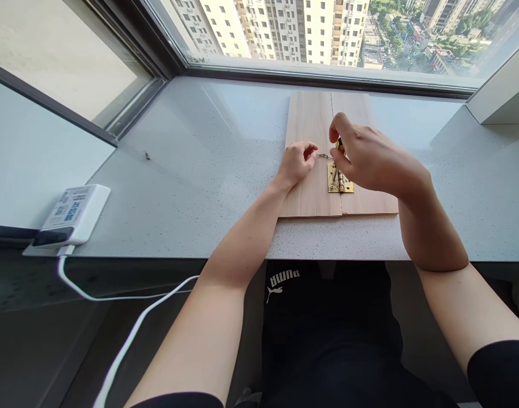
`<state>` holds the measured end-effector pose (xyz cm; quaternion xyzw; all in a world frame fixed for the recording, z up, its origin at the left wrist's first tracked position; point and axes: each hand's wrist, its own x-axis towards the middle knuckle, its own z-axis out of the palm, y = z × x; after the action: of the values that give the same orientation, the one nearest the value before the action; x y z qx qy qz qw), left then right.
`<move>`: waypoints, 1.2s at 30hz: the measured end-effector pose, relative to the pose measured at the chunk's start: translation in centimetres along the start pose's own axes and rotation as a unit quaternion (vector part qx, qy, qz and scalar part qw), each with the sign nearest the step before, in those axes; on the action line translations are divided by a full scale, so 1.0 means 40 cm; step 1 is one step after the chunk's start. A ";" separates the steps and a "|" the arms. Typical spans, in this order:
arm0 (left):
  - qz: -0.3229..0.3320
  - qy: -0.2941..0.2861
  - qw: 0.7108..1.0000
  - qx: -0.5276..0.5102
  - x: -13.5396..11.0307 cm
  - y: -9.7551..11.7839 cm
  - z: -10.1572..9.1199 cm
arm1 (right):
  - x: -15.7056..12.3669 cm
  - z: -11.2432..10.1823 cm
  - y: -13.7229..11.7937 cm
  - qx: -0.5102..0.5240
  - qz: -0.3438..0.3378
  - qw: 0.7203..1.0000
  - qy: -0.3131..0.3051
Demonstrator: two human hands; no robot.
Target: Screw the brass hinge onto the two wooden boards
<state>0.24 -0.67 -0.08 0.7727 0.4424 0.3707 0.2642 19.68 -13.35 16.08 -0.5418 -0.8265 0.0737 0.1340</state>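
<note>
Two pale wooden boards [310,124] lie side by side on the grey windowsill counter [199,170]. A brass hinge [346,185] spans their seam. My right hand [365,156] is closed around a small screwdriver with a yellow-and-black handle [339,145], its tip down at the hinge. My left hand [296,163] rests on the left board, fingers pinched on a small screw or metal piece [324,156] just left of the screwdriver.
A loose screw [147,155] lies on the counter to the left. A white power bank or adapter [72,215] with a white cable [127,340] sits at the counter's left edge. The window frame [327,76] runs behind the boards.
</note>
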 end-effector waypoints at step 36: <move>-0.005 -0.003 1.000 -0.003 -0.003 0.010 -0.006 | 0.004 0.007 -0.007 0.005 0.005 0.999 0.042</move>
<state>0.23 -0.95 0.32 0.7708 0.4445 0.3683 0.2695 19.29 -13.33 15.92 -0.5479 -0.8169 0.0556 0.1712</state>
